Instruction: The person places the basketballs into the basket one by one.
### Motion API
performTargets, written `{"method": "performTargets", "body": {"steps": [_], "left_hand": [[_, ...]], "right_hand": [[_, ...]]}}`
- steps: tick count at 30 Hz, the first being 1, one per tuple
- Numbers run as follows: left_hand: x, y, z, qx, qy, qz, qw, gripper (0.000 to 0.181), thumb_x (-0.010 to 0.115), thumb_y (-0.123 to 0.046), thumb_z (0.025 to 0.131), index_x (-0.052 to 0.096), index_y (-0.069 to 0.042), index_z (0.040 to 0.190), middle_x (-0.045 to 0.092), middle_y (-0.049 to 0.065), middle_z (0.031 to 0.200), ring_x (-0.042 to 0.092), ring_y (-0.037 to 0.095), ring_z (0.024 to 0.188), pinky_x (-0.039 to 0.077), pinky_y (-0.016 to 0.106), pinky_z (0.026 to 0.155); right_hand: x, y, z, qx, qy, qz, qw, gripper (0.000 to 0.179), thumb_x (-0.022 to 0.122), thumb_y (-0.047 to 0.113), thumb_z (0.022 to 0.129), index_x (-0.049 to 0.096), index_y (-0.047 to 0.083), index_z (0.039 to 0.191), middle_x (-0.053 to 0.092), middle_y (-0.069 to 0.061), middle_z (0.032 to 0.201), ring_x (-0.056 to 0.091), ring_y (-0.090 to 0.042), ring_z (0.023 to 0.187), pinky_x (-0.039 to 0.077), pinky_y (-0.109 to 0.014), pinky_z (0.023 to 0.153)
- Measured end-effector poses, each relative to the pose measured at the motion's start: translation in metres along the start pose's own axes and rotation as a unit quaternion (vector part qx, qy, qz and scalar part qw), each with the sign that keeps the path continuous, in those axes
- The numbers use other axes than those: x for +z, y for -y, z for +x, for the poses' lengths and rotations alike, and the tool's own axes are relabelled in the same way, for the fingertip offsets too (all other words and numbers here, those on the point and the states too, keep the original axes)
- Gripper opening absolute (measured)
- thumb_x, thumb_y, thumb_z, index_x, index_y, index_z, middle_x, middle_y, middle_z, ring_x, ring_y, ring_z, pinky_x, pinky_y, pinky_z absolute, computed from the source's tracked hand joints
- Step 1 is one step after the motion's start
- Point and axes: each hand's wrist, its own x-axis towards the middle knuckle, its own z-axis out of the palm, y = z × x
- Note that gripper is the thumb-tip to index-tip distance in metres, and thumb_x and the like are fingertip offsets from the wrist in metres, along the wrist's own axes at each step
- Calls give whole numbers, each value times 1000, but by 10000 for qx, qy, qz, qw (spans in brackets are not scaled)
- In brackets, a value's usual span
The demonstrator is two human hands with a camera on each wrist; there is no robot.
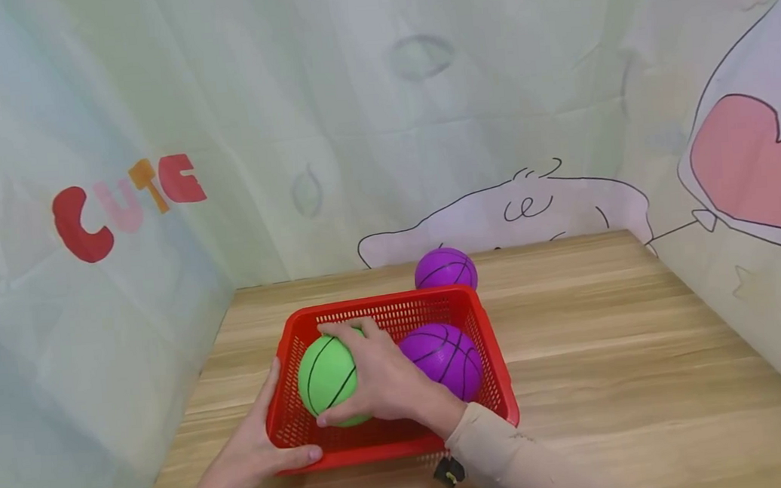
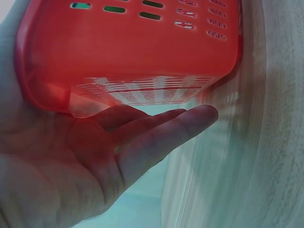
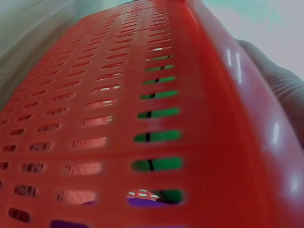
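We judge slip main risk: green ball (image 1: 328, 373) in red basket (image 1: 378, 453) looks smooth, so loosened grip could send it rolling into purple ball (image 1: 445, 361) beside it. Basket might slide on table (image 1: 616, 357) if we brace poorly. Right hand (image 1: 388, 376): fingers and thumb curled round green ball. Left hand (image 1: 251, 446): at basket's near-left corner, fingers nearly straight, thumb on rim.
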Motion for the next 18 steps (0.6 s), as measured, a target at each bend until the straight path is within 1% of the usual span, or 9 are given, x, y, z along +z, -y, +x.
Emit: {"method": "performTargets", "body": {"steps": [3, 6, 7, 9, 11, 14, 16, 18], "left_hand": [[-1, 0, 1, -74, 22, -17, 10000, 143, 98, -21, 84, -8, -32, 180, 16, 17, 184, 51, 38, 148, 52, 23, 104], [-1, -1, 2, -152, 49, -8, 9999, 143, 97, -22, 84, -9, -34, 180, 16, 17, 184, 49, 39, 150, 52, 26, 106], [-1, -1, 2, -155, 49, 20, 9999, 143, 97, -23, 84, -9, -33, 180, 15, 17, 184, 49, 40, 150, 52, 29, 108], [-1, -2, 2, -185, 45, 137, 9997, 143, 97, -25, 84, -9, -33, 180, 13, 16, 185, 45, 41, 153, 49, 39, 114], [-1, -2, 3, -187, 47, 249, 9995, 144, 98, -26, 84, -10, -32, 179, 9, 16, 186, 38, 42, 158, 43, 53, 121], [-1, -2, 3, -200, 38, 391, 9990, 145, 98, -28, 84, -11, -30, 179, 5, 16, 186, 28, 44, 162, 34, 68, 124], [-1, -2, 2, -184, 44, 396, 9990, 145, 98, -28, 84, -12, -29, 179, 3, 17, 187, 24, 45, 164, 30, 73, 124], [-1, -2, 3, -188, 44, 398, 9990, 146, 98, -27, 84, -12, -29, 179, 3, 17, 187, 23, 45, 164, 29, 74, 125]], "right_hand": [[1, 0, 0, 33, 23, -103, 9999, 115, 105, 52, 73, 42, 40, 169, 45, -9, 161, 55, -27, 136, 62, -41, 96], [2, -1, 0, 123, 190, -258, 9994, 114, 104, 53, 73, 42, 40, 168, 47, -9, 158, 57, -28, 131, 63, -42, 92], [2, -1, -1, 134, 292, -327, 9990, 113, 104, 53, 74, 43, 39, 168, 48, -9, 157, 58, -28, 130, 63, -42, 92], [2, -1, -2, 125, 545, -502, 9972, 110, 103, 54, 75, 45, 38, 167, 51, -8, 155, 57, -26, 127, 61, -42, 92], [2, -1, -4, 20, 784, -703, 9944, 105, 102, 54, 78, 48, 37, 166, 54, -5, 152, 57, -22, 126, 58, -43, 96], [2, -2, -6, -131, 1000, -869, 9911, 100, 100, 52, 81, 50, 36, 166, 57, 0, 148, 55, -16, 126, 54, -44, 104], [1, -2, -7, -192, 1030, -929, 9901, 99, 99, 51, 82, 50, 35, 166, 58, 1, 145, 56, -13, 125, 52, -45, 109], [0, -1, -8, -181, 1034, -921, 9902, 98, 99, 50, 83, 50, 34, 165, 59, 2, 142, 56, -11, 122, 52, -44, 108]]}}
